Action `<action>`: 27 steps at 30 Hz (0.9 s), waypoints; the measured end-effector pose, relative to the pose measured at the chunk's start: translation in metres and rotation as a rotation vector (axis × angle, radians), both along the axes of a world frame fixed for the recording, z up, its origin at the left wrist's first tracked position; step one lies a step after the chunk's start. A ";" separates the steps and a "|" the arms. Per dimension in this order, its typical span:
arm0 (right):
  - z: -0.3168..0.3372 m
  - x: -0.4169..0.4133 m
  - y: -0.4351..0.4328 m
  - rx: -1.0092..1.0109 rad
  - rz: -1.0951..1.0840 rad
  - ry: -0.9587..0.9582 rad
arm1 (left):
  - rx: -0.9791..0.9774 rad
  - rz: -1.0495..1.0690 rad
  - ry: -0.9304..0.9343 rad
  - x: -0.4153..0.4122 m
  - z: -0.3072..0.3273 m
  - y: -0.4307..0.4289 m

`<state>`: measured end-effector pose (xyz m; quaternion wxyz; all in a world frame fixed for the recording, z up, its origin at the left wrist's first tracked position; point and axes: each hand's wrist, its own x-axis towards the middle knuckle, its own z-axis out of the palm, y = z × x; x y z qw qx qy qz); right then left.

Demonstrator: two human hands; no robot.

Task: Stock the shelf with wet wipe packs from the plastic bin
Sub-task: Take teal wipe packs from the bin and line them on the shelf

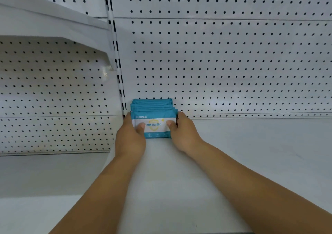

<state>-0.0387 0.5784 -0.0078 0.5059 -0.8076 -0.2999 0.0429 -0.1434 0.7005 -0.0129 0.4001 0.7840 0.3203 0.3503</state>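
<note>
A row of wet wipe packs (154, 118) stands on the white shelf (251, 152), in its back left corner. The packs stand on their long edges, one behind another. Their long axis runs left to right, parallel to the pegboard back panel (215, 63), and the row itself runs from front to back. The rearmost pack sits against or just in front of that panel; which of the two cannot be told. The front pack faces the camera with its print upright: a blue band on top, a white middle with blue characters over a yellow shield, and a blue strip below. Behind it only the blue top edges of the other packs show.

The left hand (131, 140) grips the left end of the row, thumb laid across the front pack's face and fingers curled round the side. The right hand (183, 134) grips the right end the same way, thumb on the face.

The slotted upright post (116, 63) stands just left of the row. Beyond it lies a lower shelf (45, 176) and, above, an upper shelf (45, 18).
</note>
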 end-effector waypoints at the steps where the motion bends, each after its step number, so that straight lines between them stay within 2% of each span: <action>1: -0.001 0.000 0.002 -0.015 0.001 -0.010 | 0.002 0.003 0.005 0.000 -0.001 0.000; 13: 0.003 -0.004 0.001 -0.106 0.066 -0.002 | -0.013 -0.004 -0.056 -0.001 -0.003 0.002; 17: 0.011 -0.010 -0.017 -0.185 0.067 0.027 | -0.017 0.019 -0.023 -0.006 -0.001 -0.003; 21: 0.028 -0.010 -0.058 -0.250 0.059 -0.059 | 0.169 0.106 -0.021 -0.021 0.009 -0.019; 27: 0.061 -0.014 -0.130 -0.418 0.076 -0.330 | 0.494 0.004 0.097 -0.034 0.027 -0.049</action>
